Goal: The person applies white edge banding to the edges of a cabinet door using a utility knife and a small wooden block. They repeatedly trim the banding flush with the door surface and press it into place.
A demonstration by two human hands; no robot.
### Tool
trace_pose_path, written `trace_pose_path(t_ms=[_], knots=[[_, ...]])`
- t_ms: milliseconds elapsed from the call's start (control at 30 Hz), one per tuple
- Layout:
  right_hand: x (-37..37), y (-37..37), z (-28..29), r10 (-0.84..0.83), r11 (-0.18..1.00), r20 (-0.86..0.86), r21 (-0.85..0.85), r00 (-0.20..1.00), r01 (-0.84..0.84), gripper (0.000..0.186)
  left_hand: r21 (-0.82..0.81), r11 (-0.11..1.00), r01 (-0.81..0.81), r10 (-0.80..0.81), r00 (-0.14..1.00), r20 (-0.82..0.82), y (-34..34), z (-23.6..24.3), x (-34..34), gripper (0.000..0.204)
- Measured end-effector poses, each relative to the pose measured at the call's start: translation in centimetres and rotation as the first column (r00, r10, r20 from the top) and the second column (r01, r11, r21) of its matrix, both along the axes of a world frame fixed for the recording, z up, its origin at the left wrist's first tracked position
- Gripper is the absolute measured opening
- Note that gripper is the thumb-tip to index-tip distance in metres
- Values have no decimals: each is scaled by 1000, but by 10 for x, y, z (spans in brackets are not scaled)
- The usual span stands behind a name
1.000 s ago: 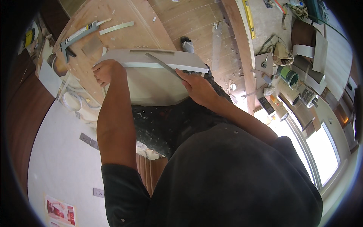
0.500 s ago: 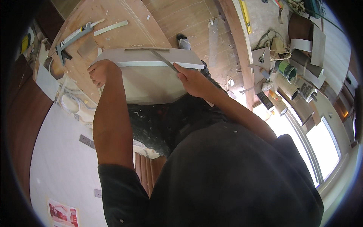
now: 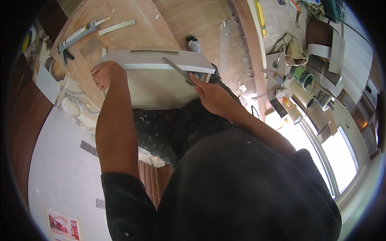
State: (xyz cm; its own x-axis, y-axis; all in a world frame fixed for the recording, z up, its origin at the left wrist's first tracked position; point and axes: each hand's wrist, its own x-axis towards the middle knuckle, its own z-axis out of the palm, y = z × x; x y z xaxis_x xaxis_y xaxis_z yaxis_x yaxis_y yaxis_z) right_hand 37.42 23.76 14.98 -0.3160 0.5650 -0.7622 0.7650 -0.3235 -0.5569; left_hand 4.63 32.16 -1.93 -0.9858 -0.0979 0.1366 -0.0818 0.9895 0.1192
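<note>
A pale grey, box-like panel [image 3: 161, 89] with a white edge strip lies across my lap, its far side by the wooden work table. My left hand [image 3: 107, 75] is closed at its left end, the fingers curled over the corner and partly hidden. In my right hand [image 3: 211, 96] is a long, flat grey metal tool that looks like a file [image 3: 177, 69]. The file slants across the white edge near the panel's right end, its tip pointing away and left. My right fingers are wrapped round its near end.
On the wooden table [image 3: 132, 34] lie a caulking gun [image 3: 78, 38], a pale strip [image 3: 117, 27] and a brown square piece [image 3: 91, 47]. At right are scissors [image 3: 276, 63], a green can [image 3: 302, 77], other cans and a yellow level [image 3: 260, 18]. Wall sockets [image 3: 88, 148] sit at left.
My right hand has drawn the file a little toward me and to the right across the white edge. My left hand keeps its place on the panel; the whole view has shifted slightly.
</note>
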Motion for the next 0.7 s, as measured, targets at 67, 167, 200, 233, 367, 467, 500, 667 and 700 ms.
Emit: trace_pose_path(t_ms=[67,167,200,233,367,467,500,667,700], knots=[[2,10,-16,-7,998,91,-64,996,13,43,-14,1000,-13,13,1000,-7,-2,-3,-2,53],[6,7,-27,-23,998,108,-53,994,29,43,-7,999,-48,48,999,-3,2,0,1,52],[7,7,-30,-28,999,87,-25,996,30,43,7,999,-49,50,999,-11,-1,-5,-5,52],[8,8,-21,-18,999,72,-35,997,20,43,19,998,-55,56,998,-19,-3,-6,-7,52],[17,2,-15,-62,998,63,-3,996,63,44,-55,998,-11,9,1000,-29,-3,-6,-3,52],[18,1,-18,-42,999,51,19,998,41,44,-31,999,-27,26,999,-40,2,-9,-5,53],[18,1,-14,-25,1000,50,17,998,24,44,-19,1000,-18,18,1000,-14,2,-9,-4,53],[20,3,-10,-60,997,109,-51,992,66,43,-35,999,-33,33,999,-24,-4,-9,-9,52],[21,10,-20,-91,995,130,-26,987,95,43,-26,999,-29,28,999,-22,-1,-9,-8,52]])
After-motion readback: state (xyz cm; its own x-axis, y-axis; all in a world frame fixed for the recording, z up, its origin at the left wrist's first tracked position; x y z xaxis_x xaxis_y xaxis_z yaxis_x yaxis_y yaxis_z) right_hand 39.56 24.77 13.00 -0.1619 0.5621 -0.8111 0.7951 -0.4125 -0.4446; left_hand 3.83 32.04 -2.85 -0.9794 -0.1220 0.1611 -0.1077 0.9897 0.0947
